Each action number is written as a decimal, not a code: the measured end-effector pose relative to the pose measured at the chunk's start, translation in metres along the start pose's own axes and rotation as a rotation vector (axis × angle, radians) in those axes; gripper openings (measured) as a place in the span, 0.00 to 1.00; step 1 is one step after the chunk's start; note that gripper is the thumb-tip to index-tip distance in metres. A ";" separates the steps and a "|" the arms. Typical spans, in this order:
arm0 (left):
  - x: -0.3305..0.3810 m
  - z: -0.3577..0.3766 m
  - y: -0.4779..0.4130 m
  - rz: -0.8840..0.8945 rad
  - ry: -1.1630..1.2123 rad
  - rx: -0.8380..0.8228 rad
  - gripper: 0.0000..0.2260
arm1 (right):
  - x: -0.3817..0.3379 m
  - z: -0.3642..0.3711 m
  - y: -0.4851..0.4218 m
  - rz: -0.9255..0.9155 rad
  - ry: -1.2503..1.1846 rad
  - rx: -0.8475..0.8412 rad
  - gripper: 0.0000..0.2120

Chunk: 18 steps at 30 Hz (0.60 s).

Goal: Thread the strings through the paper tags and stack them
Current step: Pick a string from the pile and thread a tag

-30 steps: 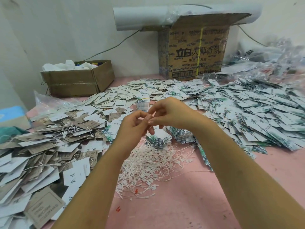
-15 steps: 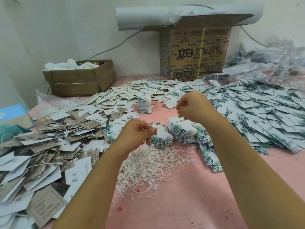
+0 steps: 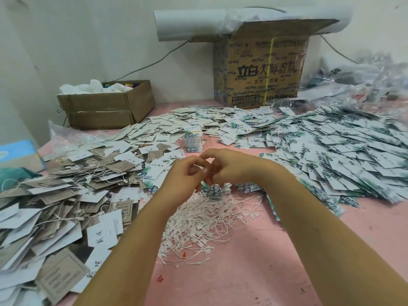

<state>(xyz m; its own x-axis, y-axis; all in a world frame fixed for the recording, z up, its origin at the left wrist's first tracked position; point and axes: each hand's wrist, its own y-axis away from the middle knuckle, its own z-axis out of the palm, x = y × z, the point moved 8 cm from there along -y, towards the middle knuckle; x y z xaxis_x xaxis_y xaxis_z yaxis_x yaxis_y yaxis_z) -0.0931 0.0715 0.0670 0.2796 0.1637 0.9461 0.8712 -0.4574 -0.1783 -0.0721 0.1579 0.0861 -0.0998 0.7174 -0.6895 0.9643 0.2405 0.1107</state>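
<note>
Pink table [image 3: 254, 279], heaped paper tags [image 3: 344, 151], white wall [image 3: 77, 40]

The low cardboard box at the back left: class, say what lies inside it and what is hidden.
Inside the low cardboard box, crumpled white material fills the top, with small coloured bits behind it. Anything beneath is covered by that material and the box walls.

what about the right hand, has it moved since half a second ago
Yes. The right hand has come left and nearer the person: it was level with the banded tag bundle, now it is below it in the picture, meeting the left hand.
</note>
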 end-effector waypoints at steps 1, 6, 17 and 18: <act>-0.002 -0.001 -0.001 0.004 0.014 0.017 0.05 | 0.003 -0.001 -0.001 0.033 0.027 0.022 0.13; -0.021 -0.009 -0.004 -0.012 -0.061 0.137 0.05 | 0.016 -0.006 -0.005 0.236 0.513 0.234 0.08; -0.049 -0.002 -0.003 0.026 -0.457 0.146 0.05 | 0.033 0.009 -0.009 0.401 0.633 0.278 0.12; -0.049 -0.001 -0.003 0.036 -0.469 0.145 0.05 | 0.033 0.009 -0.009 0.402 0.630 0.281 0.12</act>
<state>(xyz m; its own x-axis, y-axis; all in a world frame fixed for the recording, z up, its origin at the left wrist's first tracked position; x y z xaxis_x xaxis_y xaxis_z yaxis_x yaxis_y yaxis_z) -0.1099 0.0637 0.0219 0.4329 0.5416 0.7206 0.8957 -0.3488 -0.2759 -0.0822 0.1736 0.0561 0.2300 0.9689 -0.0916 0.9732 -0.2289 0.0224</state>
